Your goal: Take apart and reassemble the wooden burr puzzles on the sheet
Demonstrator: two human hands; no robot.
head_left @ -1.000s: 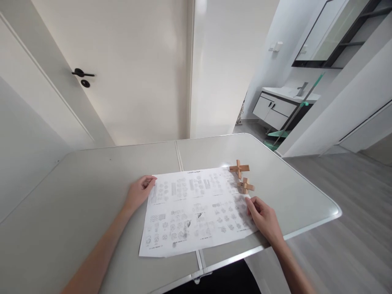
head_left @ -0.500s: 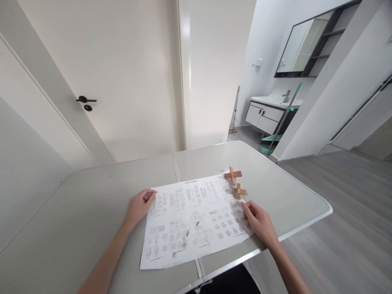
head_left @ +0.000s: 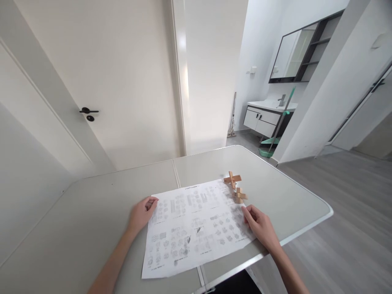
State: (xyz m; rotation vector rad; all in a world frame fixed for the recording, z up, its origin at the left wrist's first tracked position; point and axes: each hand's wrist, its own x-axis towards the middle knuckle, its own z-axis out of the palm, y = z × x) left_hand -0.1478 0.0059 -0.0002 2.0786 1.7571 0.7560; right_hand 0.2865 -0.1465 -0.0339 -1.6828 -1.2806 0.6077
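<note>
A white printed sheet (head_left: pixel 196 222) covered with small puzzle diagrams lies on the grey folding table (head_left: pixel 92 212). My left hand (head_left: pixel 141 212) rests at the sheet's left edge, fingers curled and touching the paper. My right hand (head_left: pixel 259 226) lies on the sheet's right edge, fingers loosely bent on the paper. Two small wooden cross-shaped puzzles sit at the sheet's far right corner: one (head_left: pixel 232 179) farther away, one (head_left: pixel 239 195) closer, just beyond my right fingertips and not touched.
A closed white door with a black handle (head_left: pixel 88 111) stands behind the table. To the right, an open doorway shows a bathroom vanity (head_left: pixel 263 116), a mirror cabinet and a green mop (head_left: pixel 277 126). Wood floor lies right of the table's rounded edge (head_left: pixel 329 210).
The view has tilted up and shifted, so table and sheet sit lower in frame. Both hands stay at the sheet's edges; the wooden puzzles have not moved on the paper.
</note>
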